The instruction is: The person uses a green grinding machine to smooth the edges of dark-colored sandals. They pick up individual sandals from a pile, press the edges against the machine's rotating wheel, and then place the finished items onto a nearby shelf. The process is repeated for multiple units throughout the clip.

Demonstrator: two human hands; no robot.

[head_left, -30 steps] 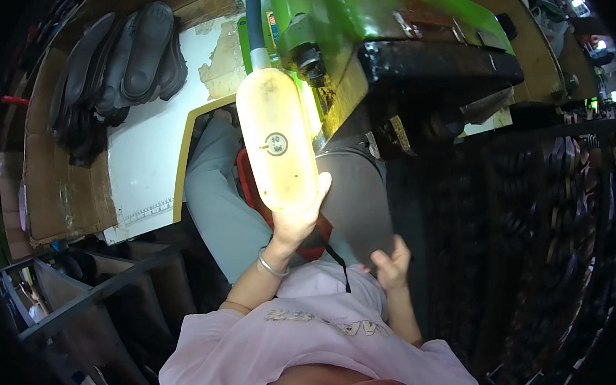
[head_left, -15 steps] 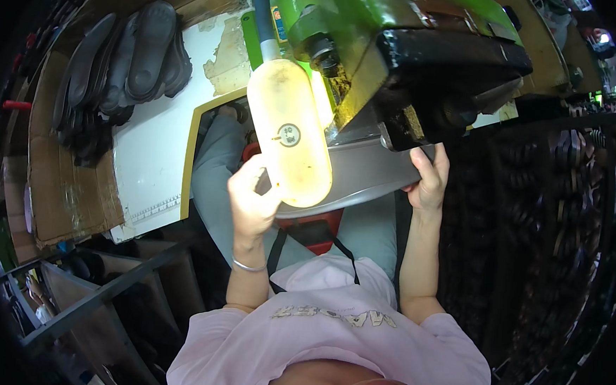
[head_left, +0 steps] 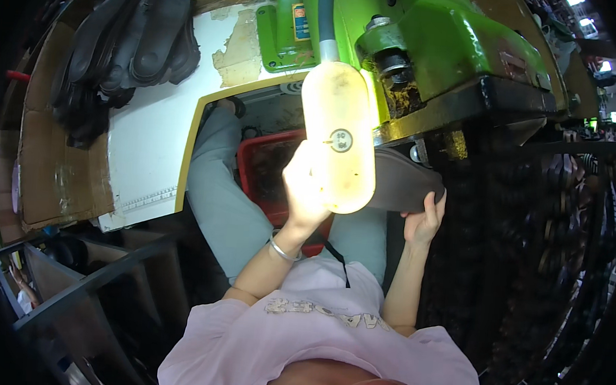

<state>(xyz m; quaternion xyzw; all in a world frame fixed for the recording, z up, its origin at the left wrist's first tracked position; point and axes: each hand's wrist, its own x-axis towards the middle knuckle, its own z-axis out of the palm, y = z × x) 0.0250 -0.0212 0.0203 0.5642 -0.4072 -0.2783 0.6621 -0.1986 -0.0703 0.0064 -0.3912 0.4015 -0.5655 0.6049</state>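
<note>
A dark grey shoe sole lies crosswise in front of me, below the head of a green machine. My right hand grips its right end, thumb and fingers on the rim. My left hand is curled at the sole's left end, washed out by glare. Its fingertips and that end of the sole are hidden behind a lit oval lamp on a dark flexible neck. A silver bangle circles my left wrist.
Several grey soles are stacked in a cardboard box at the far left. A white tabletop with a yellow-edged cut-out lies beside it. Between my legs sits a red bin. Dark racks stand at the right, shelf dividers at lower left.
My left hand has moved right, farther behind the lamp. The sole has swung away from the machine head, its right end lower, with my right hand following. The view has shifted, showing more of the red bin.
</note>
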